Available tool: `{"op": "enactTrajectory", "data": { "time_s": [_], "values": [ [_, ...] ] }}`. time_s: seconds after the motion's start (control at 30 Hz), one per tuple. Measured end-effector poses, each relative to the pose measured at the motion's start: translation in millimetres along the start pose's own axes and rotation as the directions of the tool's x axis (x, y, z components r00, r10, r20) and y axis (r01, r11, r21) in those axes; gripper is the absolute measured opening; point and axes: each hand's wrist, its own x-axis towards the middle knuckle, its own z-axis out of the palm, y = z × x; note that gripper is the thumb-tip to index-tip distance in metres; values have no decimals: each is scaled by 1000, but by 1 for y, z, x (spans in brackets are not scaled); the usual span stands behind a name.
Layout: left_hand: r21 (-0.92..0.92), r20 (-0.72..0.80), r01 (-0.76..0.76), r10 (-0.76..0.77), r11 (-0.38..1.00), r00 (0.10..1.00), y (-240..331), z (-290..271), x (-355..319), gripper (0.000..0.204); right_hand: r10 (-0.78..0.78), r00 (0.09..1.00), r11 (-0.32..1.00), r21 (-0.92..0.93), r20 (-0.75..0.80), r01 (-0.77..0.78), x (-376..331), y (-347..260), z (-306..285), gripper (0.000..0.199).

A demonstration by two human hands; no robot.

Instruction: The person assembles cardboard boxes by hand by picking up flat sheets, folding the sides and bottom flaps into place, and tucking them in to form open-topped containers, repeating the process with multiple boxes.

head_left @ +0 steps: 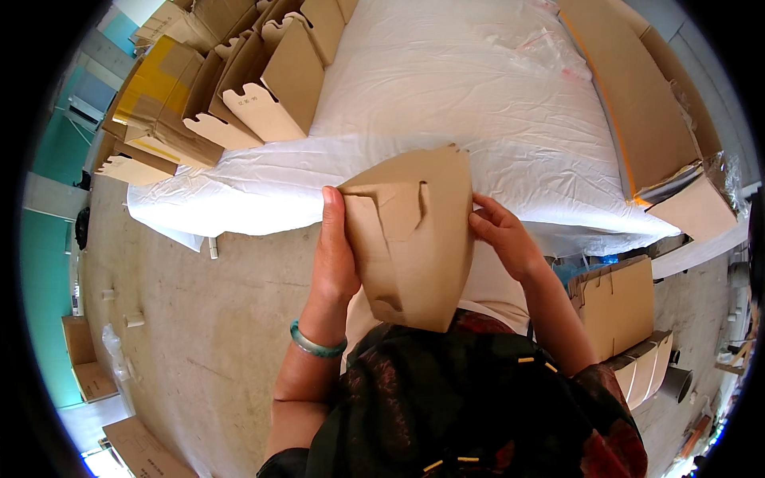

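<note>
A brown cardboard box (434, 263), partly folded with interlocking flaps on the side facing me, is held up in front of my body. My left hand (333, 255) grips its left side, thumb pointing up along the edge. On the opposite side, my right hand (504, 237) pinches the right edge with thumb and fingers. The box is tilted, its far end over the near edge of the white-covered table (446, 95). A green bangle (317, 342) circles my left wrist.
Several open cardboard trays (271, 88) stand at the table's far left, beside a carton with yellow tape (163, 80). A large carton (637, 103) lines the right side, with clear plastic (550, 52) near it. Flat cardboard sheets (617, 307) stand low at my right.
</note>
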Motion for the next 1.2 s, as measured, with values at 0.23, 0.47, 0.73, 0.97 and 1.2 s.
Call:
{"op": "enactTrajectory", "data": {
  "time_s": [0.23, 0.47, 0.73, 0.97, 1.2],
  "values": [
    [-48, 1, -120, 120, 992, 993, 4, -4, 24, 74, -315, 937, 937, 108, -152, 333, -14, -69, -18, 15],
    [55, -58, -132, 135, 990, 989, 9, -9, 33, 81, -810, 537, 570, -530, -235, 628, -45, -168, -9, 15],
    [41, -115, -63, 67, 997, 991, -3, -26, 33, 74, -643, 653, -163, -904, 401, 395, 11, -184, 0, 11],
    [87, -109, -62, 71, 994, 992, -9, -36, 38, 55, -685, 660, -10, -909, 310, 417, 19, -147, -3, 8],
    [477, 94, -175, 148, 861, 985, -40, -14, 68, 31, -843, 535, 244, -924, -52, 294, 20, -154, -30, 13]
  ]
}}
